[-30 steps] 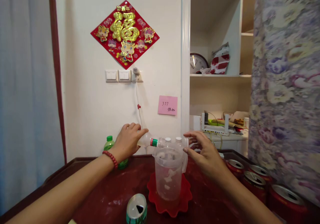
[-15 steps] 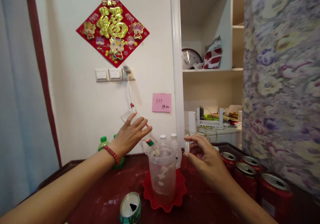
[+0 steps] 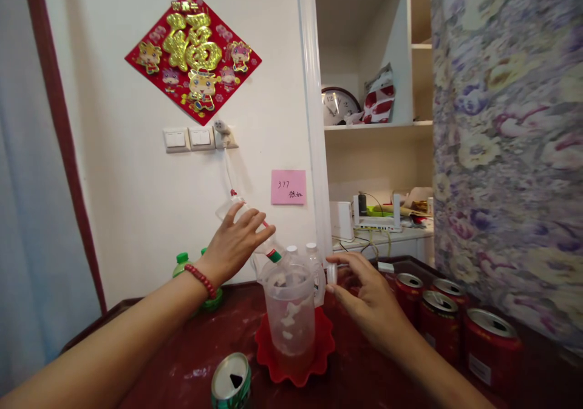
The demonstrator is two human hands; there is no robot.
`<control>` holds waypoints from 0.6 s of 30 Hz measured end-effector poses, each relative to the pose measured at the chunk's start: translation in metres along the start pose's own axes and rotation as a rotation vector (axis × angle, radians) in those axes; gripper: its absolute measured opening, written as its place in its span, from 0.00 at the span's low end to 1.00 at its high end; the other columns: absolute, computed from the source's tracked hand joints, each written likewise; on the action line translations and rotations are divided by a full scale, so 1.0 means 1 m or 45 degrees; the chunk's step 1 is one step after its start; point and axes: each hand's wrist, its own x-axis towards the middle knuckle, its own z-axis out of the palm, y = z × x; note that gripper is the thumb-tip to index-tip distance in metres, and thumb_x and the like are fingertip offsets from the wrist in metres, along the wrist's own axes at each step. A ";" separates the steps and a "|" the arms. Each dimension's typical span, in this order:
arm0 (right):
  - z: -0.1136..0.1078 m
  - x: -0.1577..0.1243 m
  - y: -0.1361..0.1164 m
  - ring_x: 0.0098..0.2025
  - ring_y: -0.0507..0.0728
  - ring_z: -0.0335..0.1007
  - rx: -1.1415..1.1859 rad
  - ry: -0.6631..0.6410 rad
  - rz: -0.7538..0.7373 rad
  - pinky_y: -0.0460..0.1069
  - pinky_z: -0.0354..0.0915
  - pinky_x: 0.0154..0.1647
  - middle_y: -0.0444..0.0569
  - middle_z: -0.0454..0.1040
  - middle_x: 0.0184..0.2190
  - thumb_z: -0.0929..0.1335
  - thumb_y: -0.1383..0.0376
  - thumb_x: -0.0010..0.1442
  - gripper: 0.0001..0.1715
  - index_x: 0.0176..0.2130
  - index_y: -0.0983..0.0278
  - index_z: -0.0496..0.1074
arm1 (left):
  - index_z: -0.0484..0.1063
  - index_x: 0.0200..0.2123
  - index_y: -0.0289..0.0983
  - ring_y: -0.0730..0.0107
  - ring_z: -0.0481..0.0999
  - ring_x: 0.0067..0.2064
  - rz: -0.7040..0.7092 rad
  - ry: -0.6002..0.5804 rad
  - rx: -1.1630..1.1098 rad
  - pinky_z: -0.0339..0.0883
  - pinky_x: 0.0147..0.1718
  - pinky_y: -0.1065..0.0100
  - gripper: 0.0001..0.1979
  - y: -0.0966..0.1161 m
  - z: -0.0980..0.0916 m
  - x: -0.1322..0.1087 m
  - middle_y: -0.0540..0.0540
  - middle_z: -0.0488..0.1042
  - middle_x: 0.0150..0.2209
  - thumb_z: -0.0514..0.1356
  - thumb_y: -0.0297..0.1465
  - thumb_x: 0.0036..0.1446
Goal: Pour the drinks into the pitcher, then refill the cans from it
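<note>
My left hand (image 3: 232,245) is wrapped round a clear plastic bottle (image 3: 255,230), tipped neck-down with its mouth over a clear plastic pitcher (image 3: 291,315). The pitcher stands on a red scalloped mat (image 3: 319,354) on the dark red table (image 3: 182,360). My right hand (image 3: 364,299) hovers just right of the pitcher, pinching a small white cap (image 3: 332,273) between thumb and fingers. Two more white-capped bottles (image 3: 310,252) stand right behind the pitcher.
An opened green can (image 3: 231,381) stands at the front. Several red cans (image 3: 455,321) line the right side below a flowered curtain (image 3: 505,147). Green bottles (image 3: 182,263) stand by the wall. Shelves at the back hold a clock (image 3: 337,105) and clutter.
My left hand has tipped the bottle up from nearly level to steeply neck-down over the pitcher. My right hand stayed beside the pitcher. The view shifted to the right.
</note>
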 end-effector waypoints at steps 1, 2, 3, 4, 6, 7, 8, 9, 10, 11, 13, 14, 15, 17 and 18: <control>0.000 0.000 0.000 0.36 0.56 0.72 0.008 0.006 0.011 0.53 0.71 0.37 0.49 0.73 0.44 0.69 0.63 0.53 0.19 0.47 0.59 0.75 | 0.73 0.52 0.48 0.55 0.69 0.59 -0.022 0.000 0.007 0.45 0.67 0.42 0.28 -0.001 0.001 0.000 0.44 0.75 0.52 0.50 0.13 0.59; 0.000 -0.001 -0.001 0.36 0.55 0.72 0.018 0.012 0.022 0.53 0.71 0.37 0.49 0.73 0.44 0.69 0.63 0.54 0.19 0.47 0.59 0.75 | 0.73 0.52 0.48 0.54 0.70 0.57 -0.039 -0.011 0.010 0.45 0.67 0.42 0.29 -0.002 0.002 0.000 0.44 0.75 0.50 0.51 0.13 0.57; -0.001 -0.001 -0.001 0.36 0.55 0.72 0.030 0.016 0.034 0.53 0.71 0.37 0.49 0.73 0.44 0.69 0.63 0.54 0.19 0.47 0.59 0.75 | 0.74 0.52 0.48 0.54 0.71 0.56 -0.056 -0.028 0.011 0.46 0.66 0.43 0.29 -0.003 0.003 0.000 0.44 0.76 0.49 0.52 0.13 0.55; -0.001 -0.001 -0.001 0.36 0.55 0.72 0.043 0.015 0.044 0.52 0.71 0.37 0.49 0.73 0.43 0.69 0.62 0.54 0.19 0.47 0.59 0.75 | 0.73 0.53 0.47 0.53 0.71 0.54 -0.077 -0.052 0.003 0.47 0.65 0.43 0.30 -0.005 0.004 0.000 0.43 0.76 0.48 0.54 0.14 0.53; -0.002 0.000 0.001 0.36 0.56 0.72 0.081 -0.017 0.075 0.52 0.71 0.37 0.48 0.74 0.41 0.70 0.61 0.55 0.20 0.48 0.60 0.74 | 0.72 0.56 0.46 0.49 0.72 0.53 -0.146 -0.109 -0.040 0.50 0.62 0.43 0.30 -0.008 0.006 -0.003 0.41 0.76 0.48 0.59 0.18 0.51; -0.001 0.001 0.002 0.36 0.56 0.73 0.112 -0.036 0.094 0.51 0.71 0.37 0.48 0.74 0.39 0.71 0.60 0.55 0.21 0.50 0.60 0.73 | 0.71 0.57 0.45 0.47 0.72 0.52 -0.192 -0.143 -0.075 0.52 0.60 0.42 0.30 -0.009 0.007 -0.004 0.40 0.76 0.48 0.62 0.21 0.50; 0.000 0.002 0.003 0.36 0.56 0.73 0.149 -0.050 0.116 0.51 0.71 0.38 0.47 0.74 0.38 0.71 0.60 0.55 0.23 0.51 0.61 0.72 | 0.70 0.58 0.44 0.45 0.73 0.51 -0.234 -0.185 -0.123 0.54 0.58 0.43 0.31 -0.010 0.007 -0.005 0.40 0.77 0.48 0.64 0.25 0.50; 0.002 0.004 0.004 0.36 0.56 0.73 0.185 -0.051 0.140 0.51 0.71 0.37 0.47 0.75 0.38 0.71 0.59 0.55 0.24 0.51 0.61 0.71 | 0.70 0.59 0.43 0.45 0.73 0.51 -0.269 -0.229 -0.182 0.56 0.56 0.43 0.31 -0.010 0.007 -0.007 0.40 0.77 0.48 0.66 0.29 0.50; 0.005 0.006 0.005 0.36 0.56 0.74 0.215 -0.044 0.162 0.51 0.72 0.37 0.47 0.75 0.37 0.71 0.59 0.55 0.25 0.51 0.62 0.70 | 0.69 0.59 0.43 0.45 0.74 0.51 -0.302 -0.265 -0.247 0.57 0.55 0.45 0.31 -0.009 0.007 -0.008 0.40 0.77 0.49 0.67 0.32 0.50; 0.008 0.009 0.005 0.35 0.56 0.73 0.233 -0.036 0.179 0.51 0.72 0.37 0.47 0.75 0.37 0.72 0.59 0.54 0.25 0.51 0.62 0.70 | 0.69 0.58 0.42 0.45 0.74 0.51 -0.334 -0.290 -0.315 0.58 0.54 0.46 0.31 -0.008 0.006 -0.009 0.40 0.78 0.49 0.68 0.35 0.50; 0.017 0.015 0.004 0.33 0.56 0.73 0.234 -0.016 0.189 0.51 0.71 0.35 0.47 0.74 0.35 0.72 0.59 0.52 0.24 0.48 0.63 0.70 | 0.70 0.56 0.42 0.46 0.75 0.51 -0.373 -0.312 -0.435 0.58 0.53 0.48 0.30 -0.004 0.003 -0.011 0.41 0.78 0.50 0.69 0.37 0.49; 0.022 0.018 0.003 0.33 0.56 0.72 0.229 -0.015 0.180 0.51 0.71 0.34 0.46 0.74 0.34 0.73 0.59 0.51 0.24 0.47 0.63 0.71 | 0.70 0.55 0.42 0.47 0.75 0.51 -0.372 -0.314 -0.479 0.58 0.53 0.49 0.29 -0.002 0.001 -0.011 0.42 0.78 0.50 0.69 0.38 0.49; 0.026 0.021 0.001 0.32 0.56 0.72 0.224 -0.012 0.160 0.51 0.70 0.33 0.46 0.74 0.33 0.73 0.59 0.50 0.23 0.46 0.63 0.71 | 0.71 0.54 0.43 0.48 0.75 0.51 -0.359 -0.316 -0.512 0.58 0.53 0.51 0.28 0.000 -0.002 -0.012 0.43 0.78 0.49 0.69 0.38 0.48; 0.033 0.026 -0.002 0.32 0.55 0.72 0.206 0.007 0.101 0.51 0.69 0.32 0.47 0.75 0.35 0.73 0.60 0.49 0.21 0.44 0.62 0.73 | 0.71 0.53 0.44 0.50 0.75 0.51 -0.320 -0.323 -0.549 0.58 0.52 0.53 0.27 0.003 -0.006 -0.014 0.44 0.78 0.48 0.69 0.38 0.48; 0.036 0.027 -0.003 0.33 0.55 0.72 0.193 0.016 0.077 0.51 0.69 0.33 0.48 0.76 0.37 0.73 0.61 0.49 0.21 0.44 0.62 0.73 | 0.71 0.53 0.44 0.50 0.75 0.51 -0.302 -0.332 -0.562 0.58 0.52 0.54 0.27 0.004 -0.008 -0.015 0.45 0.78 0.48 0.69 0.38 0.49</control>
